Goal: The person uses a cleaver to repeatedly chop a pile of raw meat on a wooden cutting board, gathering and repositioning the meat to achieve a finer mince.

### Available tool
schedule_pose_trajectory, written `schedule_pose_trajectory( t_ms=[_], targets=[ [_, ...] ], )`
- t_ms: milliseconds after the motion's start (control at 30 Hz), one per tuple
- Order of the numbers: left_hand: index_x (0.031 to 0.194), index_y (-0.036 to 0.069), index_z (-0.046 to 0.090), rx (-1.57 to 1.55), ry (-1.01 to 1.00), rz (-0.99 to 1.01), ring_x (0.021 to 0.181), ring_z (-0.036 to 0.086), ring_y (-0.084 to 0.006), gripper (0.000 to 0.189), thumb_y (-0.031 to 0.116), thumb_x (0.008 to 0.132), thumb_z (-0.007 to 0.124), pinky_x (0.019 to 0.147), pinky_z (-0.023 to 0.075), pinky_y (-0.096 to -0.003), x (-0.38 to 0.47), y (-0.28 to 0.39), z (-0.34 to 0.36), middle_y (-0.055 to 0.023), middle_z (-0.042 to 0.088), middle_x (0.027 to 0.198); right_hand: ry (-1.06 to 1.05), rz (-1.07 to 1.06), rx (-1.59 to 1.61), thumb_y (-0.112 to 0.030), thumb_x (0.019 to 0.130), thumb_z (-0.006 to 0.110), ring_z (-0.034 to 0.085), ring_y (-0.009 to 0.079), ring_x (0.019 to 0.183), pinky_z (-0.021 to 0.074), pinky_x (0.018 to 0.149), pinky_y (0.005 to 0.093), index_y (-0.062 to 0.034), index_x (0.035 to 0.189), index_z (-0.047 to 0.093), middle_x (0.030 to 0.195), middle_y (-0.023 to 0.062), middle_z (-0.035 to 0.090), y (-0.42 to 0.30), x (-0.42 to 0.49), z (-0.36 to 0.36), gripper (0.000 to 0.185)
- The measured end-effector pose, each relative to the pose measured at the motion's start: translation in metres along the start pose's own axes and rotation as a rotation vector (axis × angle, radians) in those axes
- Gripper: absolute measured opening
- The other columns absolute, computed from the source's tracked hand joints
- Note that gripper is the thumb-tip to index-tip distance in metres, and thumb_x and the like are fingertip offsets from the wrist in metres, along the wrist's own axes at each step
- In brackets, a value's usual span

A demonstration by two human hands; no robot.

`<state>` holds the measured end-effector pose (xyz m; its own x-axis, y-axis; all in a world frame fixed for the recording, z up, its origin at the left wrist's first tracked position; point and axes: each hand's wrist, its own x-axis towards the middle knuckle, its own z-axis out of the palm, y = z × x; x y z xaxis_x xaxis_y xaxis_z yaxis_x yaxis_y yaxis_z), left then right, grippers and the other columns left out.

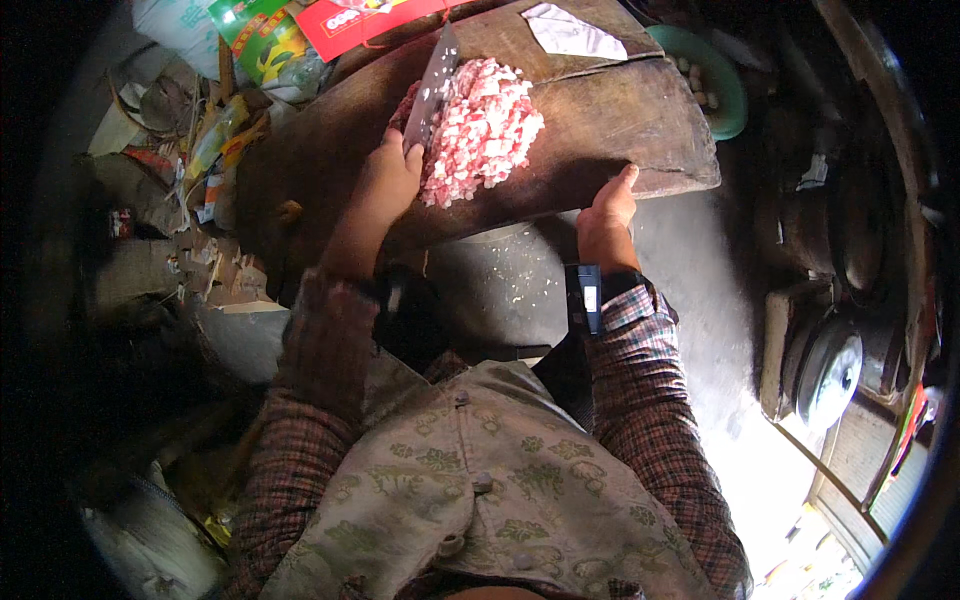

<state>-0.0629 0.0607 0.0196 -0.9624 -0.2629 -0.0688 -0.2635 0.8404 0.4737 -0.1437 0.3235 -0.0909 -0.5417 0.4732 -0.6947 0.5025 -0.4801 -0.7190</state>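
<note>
A heap of chopped pink-and-white raw meat (491,124) lies on a thick, worn wooden chopping board (615,112). My left hand (390,176) holds a cleaver (436,79), its broad blade on edge against the heap's left side. Small bits of meat cling to the blade, and some darker red meat shows just left of it. At the board's near edge, toward its right end, my right hand (609,210) grips the wood. Its thumb lies along the top; the other fingers are hidden underneath.
A crumpled pale paper (574,31) lies on the wood at the back. Red packaging (352,22) and a green printed bag (262,45) crowd the far left. Beyond the board's right end stands a green basin (731,97) holding small round things. Pale crumbs dot the grey surface (502,277) below.
</note>
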Motion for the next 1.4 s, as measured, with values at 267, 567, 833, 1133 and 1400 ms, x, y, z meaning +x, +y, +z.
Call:
schedule_pose_trajectory(
  t_ms=[267,567,833,1133,1400],
  targets=[
    [0.100,-0.001,0.050,-0.286,0.445,0.064,0.079,0.061,-0.0447,0.026,0.024,0.091,0.053,0.072,0.0466,-0.0497,0.002,-0.001,-0.007,-0.0263,0.061,0.085,0.064,0.007,-0.069,-0.059,0.088,0.049,0.057,0.0352,0.107,0.0456,0.090,0.0393,0.0174,0.120,0.047,0.122,0.0260,0.056,-0.007,-0.010,0.000,0.083],
    [0.100,0.001,0.049,-0.374,0.370,-0.154,0.060,0.060,-0.0278,0.022,0.022,0.094,0.050,0.055,0.0461,-0.0393,-0.008,0.002,-0.018,-0.0182,0.060,0.074,0.066,0.028,-0.041,-0.058,0.086,0.052,0.057,0.0338,0.105,0.0441,0.091,0.0388,0.0169,0.120,0.047,0.123,0.0248,0.055,-0.001,-0.002,0.002,0.082],
    [0.099,0.001,0.050,-0.277,0.234,-0.085,0.057,0.057,-0.0216,0.023,0.023,0.093,0.050,0.053,0.0453,-0.0365,-0.013,-0.003,-0.024,-0.0173,0.059,0.076,-0.137,0.082,0.036,-0.056,0.090,0.049,0.047,0.0282,0.121,0.0387,0.101,0.0397,0.0057,0.134,0.038,0.137,0.0154,0.044,-0.005,-0.004,-0.004,0.077],
    [0.095,0.001,0.049,-0.509,-0.043,-0.275,0.048,0.053,-0.0188,0.022,0.023,0.094,0.051,0.046,0.0439,-0.0346,-0.023,-0.026,-0.014,-0.0090,0.052,0.065,-0.068,-0.039,0.095,-0.056,0.088,0.051,0.056,0.0327,0.105,0.0450,0.088,0.0389,0.0148,0.125,0.045,0.125,0.0211,0.054,0.004,0.004,0.001,0.080],
    [0.093,-0.002,0.050,-0.239,0.178,-0.290,0.059,0.059,-0.0282,0.026,0.025,0.093,0.051,0.055,0.0471,-0.0389,-0.035,-0.074,-0.021,-0.0170,0.058,0.074,-0.077,-0.016,0.116,-0.055,0.089,0.051,0.054,0.0334,0.109,0.0438,0.092,0.0396,0.0151,0.126,0.042,0.128,0.0223,0.051,0.000,0.002,0.000,0.080]
  ],
)
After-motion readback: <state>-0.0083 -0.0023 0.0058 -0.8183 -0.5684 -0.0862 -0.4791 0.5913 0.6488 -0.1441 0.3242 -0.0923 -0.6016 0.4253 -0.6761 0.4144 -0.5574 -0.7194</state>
